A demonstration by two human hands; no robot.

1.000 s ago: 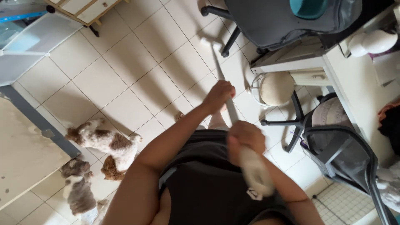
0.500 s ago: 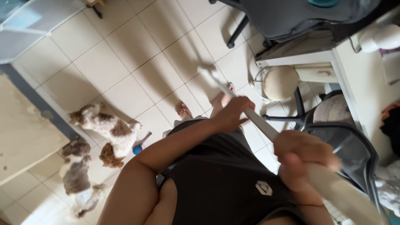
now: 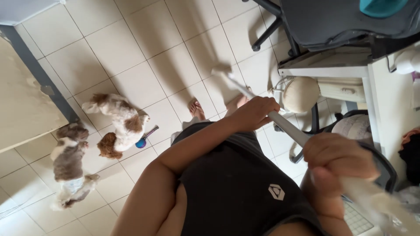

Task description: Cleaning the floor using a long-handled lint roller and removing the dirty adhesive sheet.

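I hold a long pale pole [image 3: 286,125] that runs from my lap down to a small white head [image 3: 221,70] on the tiled floor. My left hand [image 3: 256,112] grips the pole at its middle. My right hand [image 3: 339,159] is closed around its upper end, where the handle blurs toward the lower right corner. My bare feet [image 3: 195,107] show on the tiles just below the pole's head. I wear a dark sleeveless top.
Two small brown-and-white dogs [image 3: 120,126] [image 3: 68,159] stand at the left, with a blue toy [image 3: 141,143] beside the nearer one. A table edge [image 3: 30,105] fills the far left. Office chairs [image 3: 315,26], a round stool [image 3: 299,94] and a white desk [image 3: 385,100] crowd the right.
The view has shifted, so the dogs and chairs sit a little differently in frame. My hands have moved right and down along with the pole, whose head now rests nearer my feet.
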